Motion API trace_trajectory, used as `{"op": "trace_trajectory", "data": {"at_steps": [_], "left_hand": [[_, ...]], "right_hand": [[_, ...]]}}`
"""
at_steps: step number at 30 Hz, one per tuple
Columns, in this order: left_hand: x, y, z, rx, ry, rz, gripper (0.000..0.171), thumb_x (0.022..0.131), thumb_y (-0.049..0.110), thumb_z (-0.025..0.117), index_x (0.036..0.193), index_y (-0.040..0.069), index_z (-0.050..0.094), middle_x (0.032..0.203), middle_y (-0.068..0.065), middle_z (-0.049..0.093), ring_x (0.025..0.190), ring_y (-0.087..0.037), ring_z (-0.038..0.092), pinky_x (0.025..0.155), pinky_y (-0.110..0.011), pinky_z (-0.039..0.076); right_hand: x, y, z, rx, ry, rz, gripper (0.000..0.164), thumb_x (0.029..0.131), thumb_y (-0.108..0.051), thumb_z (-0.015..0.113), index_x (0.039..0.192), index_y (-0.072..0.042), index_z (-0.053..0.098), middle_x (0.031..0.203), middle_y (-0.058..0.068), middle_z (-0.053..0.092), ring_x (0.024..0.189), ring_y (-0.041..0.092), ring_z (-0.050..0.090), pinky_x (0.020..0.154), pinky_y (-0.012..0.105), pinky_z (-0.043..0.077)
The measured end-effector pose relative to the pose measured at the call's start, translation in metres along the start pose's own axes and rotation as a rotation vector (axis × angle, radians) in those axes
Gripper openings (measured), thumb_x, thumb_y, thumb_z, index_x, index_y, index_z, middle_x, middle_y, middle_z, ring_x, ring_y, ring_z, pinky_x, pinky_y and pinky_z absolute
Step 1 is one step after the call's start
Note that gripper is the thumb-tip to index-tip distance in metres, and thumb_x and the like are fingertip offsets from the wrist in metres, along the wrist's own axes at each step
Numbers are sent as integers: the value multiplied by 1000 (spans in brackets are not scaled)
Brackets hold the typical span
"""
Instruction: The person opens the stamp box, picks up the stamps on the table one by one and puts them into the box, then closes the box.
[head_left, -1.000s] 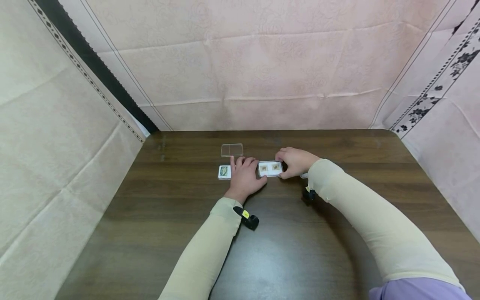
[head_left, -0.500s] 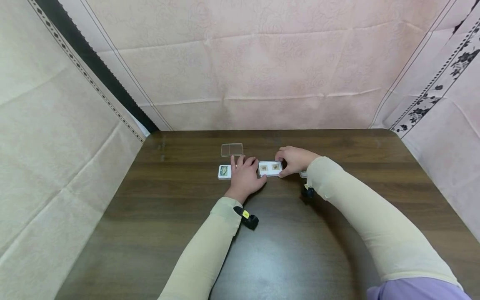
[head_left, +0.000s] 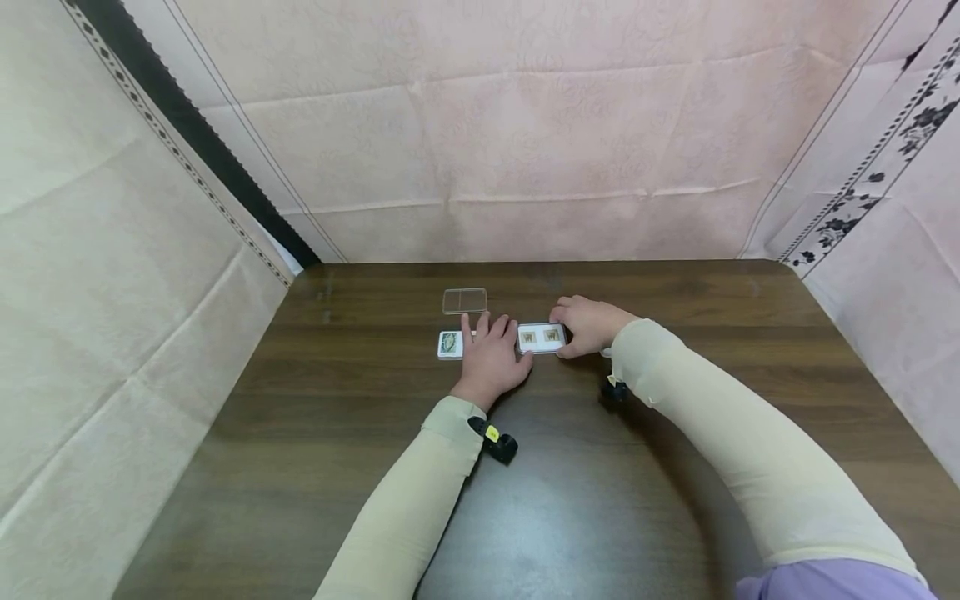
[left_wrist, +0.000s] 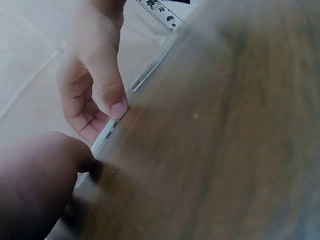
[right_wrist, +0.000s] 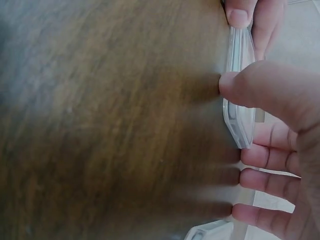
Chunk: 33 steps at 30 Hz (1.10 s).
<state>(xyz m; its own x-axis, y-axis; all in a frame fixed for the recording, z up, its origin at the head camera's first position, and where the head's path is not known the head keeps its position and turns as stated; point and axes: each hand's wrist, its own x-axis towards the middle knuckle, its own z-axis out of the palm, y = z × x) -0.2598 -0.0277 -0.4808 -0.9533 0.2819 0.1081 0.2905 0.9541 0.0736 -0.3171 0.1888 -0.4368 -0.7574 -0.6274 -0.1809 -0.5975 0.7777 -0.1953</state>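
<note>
A flat clear case [head_left: 542,337] with a white insert and two small gold-toned pieces lies on the table between my hands. My right hand [head_left: 592,323] grips its right end, thumb on the near edge and fingers round the far side. My left hand [head_left: 491,358] holds the left end between thumb and index finger, the other fingers spread to the left. Part of a second case [head_left: 449,344] with a green-patterned insert shows beside those fingers; the rest is hidden. In the right wrist view, the right thumb [right_wrist: 235,85] presses the case's side.
A transparent lid-like rectangle [head_left: 465,301] lies behind the left hand. Another clear case [right_wrist: 212,231] sits to the right, mostly hidden by the right wrist in the head view. The wooden table [head_left: 360,433] ends at a pale cloth backdrop [head_left: 525,167].
</note>
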Motion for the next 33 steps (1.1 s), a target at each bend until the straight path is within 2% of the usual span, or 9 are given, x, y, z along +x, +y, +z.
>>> {"op": "trace_trajectory", "data": {"at_steps": [7, 11, 17, 26, 30, 33], "left_hand": [[-2, -3, 3, -55, 73, -4, 71, 94, 59, 52, 150, 14, 49, 154, -6, 45, 148, -32, 26, 120, -60, -2], [-6, -12, -1, -98, 127, 6, 72, 92, 57, 54, 148, 12, 51, 152, -6, 47, 147, -30, 28, 121, -59, 0], [-15, -49, -5, -122, 166, 29, 69, 91, 53, 56, 148, 15, 51, 151, -3, 48, 146, -28, 30, 121, -58, 0], [-27, -112, -6, -196, 136, -28, 71, 86, 54, 62, 144, 13, 55, 145, -8, 52, 137, -33, 37, 120, -59, 5], [-32, -131, -4, -224, 102, -13, 73, 85, 54, 65, 144, 13, 55, 145, -8, 53, 134, -34, 40, 119, -61, 10], [-33, -138, -5, -238, 70, 12, 73, 86, 54, 66, 145, 15, 54, 148, -8, 51, 135, -34, 38, 118, -63, 10]], "right_hand": [[-5, -8, -3, 9, 3, 36, 68, 83, -43, 76, 136, -5, 60, 126, 10, 57, 107, 26, 54, 89, 46, 51], [-5, -10, -6, 23, -8, 45, 76, 84, -47, 74, 143, -3, 54, 131, 13, 55, 110, 27, 56, 91, 47, 51], [-2, -8, -9, 55, -12, 32, 79, 87, -49, 71, 146, -1, 49, 133, 15, 54, 108, 26, 58, 93, 46, 50], [4, -11, -14, 86, -18, 22, 74, 89, -46, 70, 145, -1, 51, 131, 14, 55, 108, 25, 57, 96, 46, 48], [12, -17, -15, 86, -3, 25, 72, 91, -47, 69, 144, -1, 52, 133, 14, 55, 114, 27, 56, 101, 47, 46], [20, -21, -15, 100, 10, 41, 72, 92, -48, 67, 145, -2, 52, 135, 15, 54, 119, 30, 54, 104, 48, 44]]}}
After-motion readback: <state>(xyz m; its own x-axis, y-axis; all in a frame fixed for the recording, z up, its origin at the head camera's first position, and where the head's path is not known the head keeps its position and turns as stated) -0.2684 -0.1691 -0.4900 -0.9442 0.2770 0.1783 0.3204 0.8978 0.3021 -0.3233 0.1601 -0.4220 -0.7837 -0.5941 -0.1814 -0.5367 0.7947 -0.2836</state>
